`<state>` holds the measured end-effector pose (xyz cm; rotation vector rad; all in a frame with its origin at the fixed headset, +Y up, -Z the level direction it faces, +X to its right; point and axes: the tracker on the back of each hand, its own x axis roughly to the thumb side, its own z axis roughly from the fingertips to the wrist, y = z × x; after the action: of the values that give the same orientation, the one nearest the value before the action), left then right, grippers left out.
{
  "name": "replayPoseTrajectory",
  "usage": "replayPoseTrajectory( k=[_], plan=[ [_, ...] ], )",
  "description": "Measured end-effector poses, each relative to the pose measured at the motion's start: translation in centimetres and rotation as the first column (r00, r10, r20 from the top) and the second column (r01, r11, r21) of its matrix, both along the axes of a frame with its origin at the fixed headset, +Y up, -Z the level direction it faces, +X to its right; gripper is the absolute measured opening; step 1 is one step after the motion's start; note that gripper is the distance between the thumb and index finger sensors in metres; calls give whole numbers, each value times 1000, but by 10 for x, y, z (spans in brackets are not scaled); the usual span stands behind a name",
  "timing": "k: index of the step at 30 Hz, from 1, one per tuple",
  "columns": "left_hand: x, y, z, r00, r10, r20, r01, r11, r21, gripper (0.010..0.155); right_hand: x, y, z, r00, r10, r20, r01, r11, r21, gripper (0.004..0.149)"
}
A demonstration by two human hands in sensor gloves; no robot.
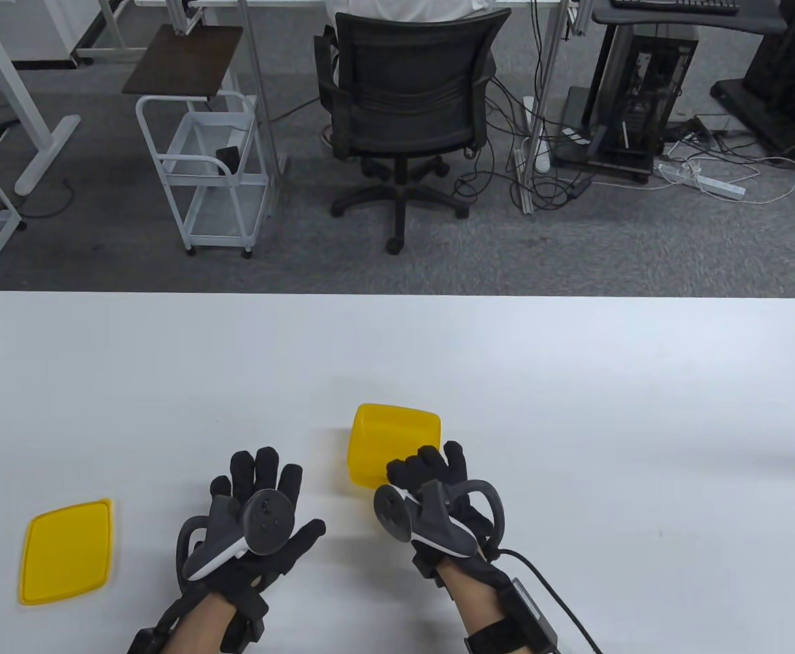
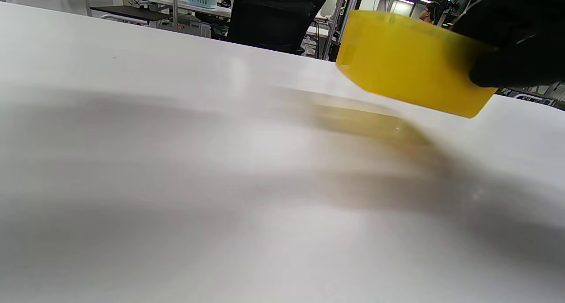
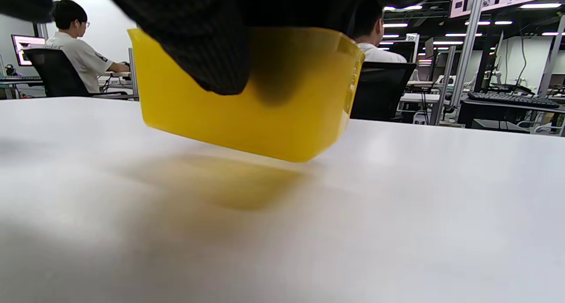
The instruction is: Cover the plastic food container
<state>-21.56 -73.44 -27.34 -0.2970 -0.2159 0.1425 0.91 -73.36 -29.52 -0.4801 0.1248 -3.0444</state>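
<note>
A yellow plastic container [image 1: 392, 439] is near the table's front middle. My right hand [image 1: 428, 470] grips its near rim and holds it lifted and tilted above the table; the right wrist view shows it [image 3: 247, 113] off the surface with a shadow below, my fingers [image 3: 198, 43] over its wall. It also shows in the left wrist view [image 2: 410, 62]. The flat yellow lid [image 1: 67, 550] lies at the front left. My left hand [image 1: 261, 487] hovers flat with fingers spread, empty, between lid and container.
The white table [image 1: 574, 381] spreads wide to the right and back. Beyond its far edge stand an office chair [image 1: 407, 109], a white cart [image 1: 210, 170] and desks with cables.
</note>
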Motion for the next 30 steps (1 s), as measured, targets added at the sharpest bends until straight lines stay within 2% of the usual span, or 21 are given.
replayPoseTrajectory(
  k=[7, 13, 15, 17, 20, 23, 26, 30],
  plan=[
    [1, -1, 1, 1000, -10, -1, 10, 1000, -13, 85, -16, -17, 13, 999, 40, -24, -40, 999, -36, 41],
    [2, -2, 0, 1000, -18, 1, 18, 1000, -21, 85, -19, -23, 17, 997, 60, -40, -62, 997, -38, 42],
    [1, -1, 0, 1000, -12, -4, 12, 1000, -19, 85, -16, -16, 17, 998, 55, -35, -58, 995, -79, 52],
    [0, -1, 0, 1000, -6, -9, 6, 1000, -18, 84, -10, -8, 18, 1000, 16, -22, -18, 997, -74, 59],
    [-1, 0, 0, 1000, 2, -15, -2, 1000, -15, 84, 12, 11, 21, 997, -73, 34, 75, 995, -69, 65],
    [-2, 0, 0, 1000, 2, -18, -3, 1000, -13, 83, 39, 19, 25, 984, -144, 105, 152, 986, -66, 71],
    [-1, 0, 0, 1000, -1, -17, 0, 1000, -14, 83, 70, 16, 30, 967, -177, 183, 193, 978, -73, 74],
    [-1, 0, -1, 1000, -3, -20, 2, 1000, -10, 83, 110, 0, 35, 952, -158, 264, 199, 970, -138, 81]
  ],
)
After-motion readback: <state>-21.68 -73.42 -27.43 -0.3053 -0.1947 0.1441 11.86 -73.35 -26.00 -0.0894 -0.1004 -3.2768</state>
